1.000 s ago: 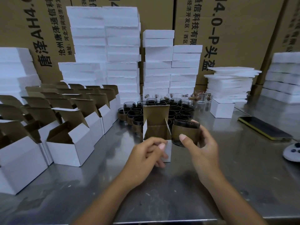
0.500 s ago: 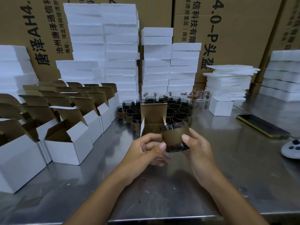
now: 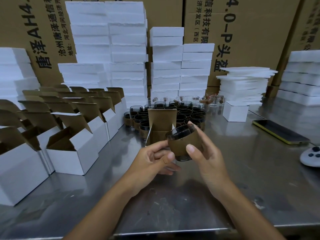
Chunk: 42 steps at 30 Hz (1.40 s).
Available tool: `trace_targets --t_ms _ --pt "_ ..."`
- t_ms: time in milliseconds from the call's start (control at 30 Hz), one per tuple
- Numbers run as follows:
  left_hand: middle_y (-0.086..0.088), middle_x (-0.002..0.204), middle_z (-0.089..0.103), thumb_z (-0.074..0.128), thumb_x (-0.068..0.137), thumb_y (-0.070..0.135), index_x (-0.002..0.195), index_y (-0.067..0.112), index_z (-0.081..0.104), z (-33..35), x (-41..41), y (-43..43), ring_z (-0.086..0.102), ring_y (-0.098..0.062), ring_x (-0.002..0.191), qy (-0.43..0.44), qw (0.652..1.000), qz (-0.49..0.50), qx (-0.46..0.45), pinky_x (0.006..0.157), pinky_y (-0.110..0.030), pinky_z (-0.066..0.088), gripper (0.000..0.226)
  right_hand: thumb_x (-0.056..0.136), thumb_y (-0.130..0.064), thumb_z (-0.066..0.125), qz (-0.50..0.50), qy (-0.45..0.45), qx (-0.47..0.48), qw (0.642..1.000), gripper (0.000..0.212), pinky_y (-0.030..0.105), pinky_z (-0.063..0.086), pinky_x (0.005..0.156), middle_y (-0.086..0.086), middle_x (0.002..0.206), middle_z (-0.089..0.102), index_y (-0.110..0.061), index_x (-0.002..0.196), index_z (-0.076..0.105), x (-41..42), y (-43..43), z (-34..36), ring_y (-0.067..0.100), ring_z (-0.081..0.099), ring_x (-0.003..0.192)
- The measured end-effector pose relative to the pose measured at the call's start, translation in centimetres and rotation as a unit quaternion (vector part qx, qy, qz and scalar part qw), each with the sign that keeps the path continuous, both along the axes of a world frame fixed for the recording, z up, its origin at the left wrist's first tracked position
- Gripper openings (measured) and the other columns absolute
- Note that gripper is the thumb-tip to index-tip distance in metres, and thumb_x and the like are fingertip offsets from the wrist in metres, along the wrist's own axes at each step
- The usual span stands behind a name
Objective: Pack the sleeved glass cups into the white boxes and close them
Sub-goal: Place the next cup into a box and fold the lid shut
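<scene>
Sitting mid-frame on steel table: open white box, brown lid flap standing up. Gripping smoky glass cup, brown-sleeved, tilting at box's right edge, with right hand. Curling left hand round box front.

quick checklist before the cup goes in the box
1. Right hand grips the dark glass cup in a brown paper sleeve: ok.
2. Sleeve in place round the cup: ok.
3. Open white cardboard box, lid flap up: ok.
4. Left hand holds the box steady: ok.
5. Cup upright over the box mouth: not ok, it is tilted and not yet inside.
6. Box inside free of anything: cannot tell, partly hidden.
</scene>
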<state>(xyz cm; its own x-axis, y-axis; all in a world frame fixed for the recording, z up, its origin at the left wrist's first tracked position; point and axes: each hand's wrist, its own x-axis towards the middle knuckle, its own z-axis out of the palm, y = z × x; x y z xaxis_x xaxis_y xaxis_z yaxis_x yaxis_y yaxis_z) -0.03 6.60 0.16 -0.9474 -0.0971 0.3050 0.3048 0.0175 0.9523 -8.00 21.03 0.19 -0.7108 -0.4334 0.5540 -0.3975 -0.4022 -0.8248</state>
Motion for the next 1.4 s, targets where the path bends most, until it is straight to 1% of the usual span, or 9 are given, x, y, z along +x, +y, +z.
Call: trace_targets --t_ms 200,367,467,633,800,933,1100,1233,1400 --pt "-0.01 0.098 0.073 0.077 0.064 0.056 0.11 0.023 0.065 0.0 -0.1 0.0 0.071 -0.028 0.083 0.004 1.0 0.0 0.017 0.065 -0.026 0.056 0.057 0.064 -0.02 0.076 -0.078 0.053 0.01 0.995 0.063 0.019 0.049 0.085 -0.016 0.108 0.067 -0.033 0.121 0.052 0.2 0.1 -0.5 0.006 0.063 0.103" --pt "-0.005 0.097 0.074 0.069 0.075 0.042 0.102 0.044 0.068 0.0 -0.1 -0.1 0.072 -0.028 0.082 0.007 1.0 -0.004 0.024 0.063 -0.025 0.055 0.027 0.059 -0.041 0.079 -0.171 0.106 0.043 0.979 0.07 0.017 0.045 0.092 -0.011 0.118 0.058 -0.036 0.123 0.05 0.6 0.3 -0.4 0.005 0.055 0.114" --pt "-0.006 0.097 0.073 0.064 0.081 0.038 0.109 0.037 0.067 -0.2 -0.1 -0.2 0.071 -0.028 0.085 -0.001 1.0 -0.011 0.021 0.065 -0.027 0.055 0.028 0.06 -0.036 0.081 -0.233 0.177 0.06 0.954 0.071 0.011 0.04 0.091 -0.007 0.117 0.052 -0.031 0.123 0.05 0.6 0.2 -0.4 0.002 0.05 0.113" --pt "-0.006 0.093 0.072 0.058 0.086 0.034 0.12 0.026 0.062 -0.4 -0.2 -0.3 0.071 -0.026 0.086 -0.009 1.0 -0.016 0.011 0.068 -0.027 0.055 0.035 0.061 -0.037 0.082 -0.267 0.245 0.058 0.93 0.072 0.012 0.039 0.091 0.002 0.115 0.05 -0.022 0.124 0.049 0.4 0.1 -0.7 0.008 0.049 0.11" --pt "-0.016 0.096 0.069 0.054 0.087 0.034 0.125 0.027 0.059 -0.4 -0.4 -0.5 0.069 -0.026 0.086 -0.009 1.0 -0.025 0.005 0.07 -0.028 0.054 0.039 0.062 -0.032 0.082 -0.267 0.281 0.063 0.92 0.073 0.015 0.039 0.093 0.005 0.116 0.051 -0.028 0.125 0.046 0.2 0.0 -0.9 0.017 0.051 0.111" --pt "-0.013 0.096 0.069 0.057 0.084 0.041 0.126 0.03 0.058 -0.4 -0.3 -0.6 0.069 -0.025 0.087 -0.009 0.999 -0.031 0.0 0.071 -0.027 0.054 0.044 0.063 -0.035 0.082 -0.257 0.287 0.062 0.921 0.073 0.018 0.041 0.092 0.003 0.117 0.052 -0.03 0.126 0.045 0.0 0.0 -1.0 0.019 0.052 0.11" --pt "-0.009 0.096 0.07 0.058 0.083 0.047 0.126 0.037 0.057 -0.4 -0.3 -0.7 0.069 -0.023 0.087 -0.009 0.999 -0.033 -0.004 0.072 -0.027 0.053 0.043 0.062 -0.035 0.082 -0.235 0.264 0.041 0.934 0.073 0.021 0.043 0.091 -0.006 0.119 0.052 -0.038 0.124 0.042 0.0 -0.1 -1.1 0.014 0.054 0.11" --pt "-0.005 0.106 0.069 0.061 0.08 0.055 0.131 0.042 0.05 -0.3 -0.3 -0.6 0.068 -0.024 0.091 -0.019 0.998 -0.055 -0.004 0.078 -0.028 0.052 0.054 0.058 -0.023 0.084 -0.206 0.234 0.0 0.95 0.077 0.009 0.04 0.087 -0.031 0.113 0.047 -0.038 0.117 0.037 0.0 -0.2 -1.2 -0.003 0.054 0.104" --pt "-0.008 0.111 0.066 0.066 0.074 0.061 0.133 0.043 0.049 -0.2 -0.3 -0.5 0.065 -0.023 0.095 -0.022 0.997 -0.078 0.013 0.084 -0.03 0.051 0.064 0.057 -0.03 0.078 -0.204 0.218 -0.011 0.955 0.072 0.005 0.038 0.086 -0.034 0.113 0.05 -0.032 0.117 0.038 0.2 -0.3 -1.0 -0.008 0.054 0.103"
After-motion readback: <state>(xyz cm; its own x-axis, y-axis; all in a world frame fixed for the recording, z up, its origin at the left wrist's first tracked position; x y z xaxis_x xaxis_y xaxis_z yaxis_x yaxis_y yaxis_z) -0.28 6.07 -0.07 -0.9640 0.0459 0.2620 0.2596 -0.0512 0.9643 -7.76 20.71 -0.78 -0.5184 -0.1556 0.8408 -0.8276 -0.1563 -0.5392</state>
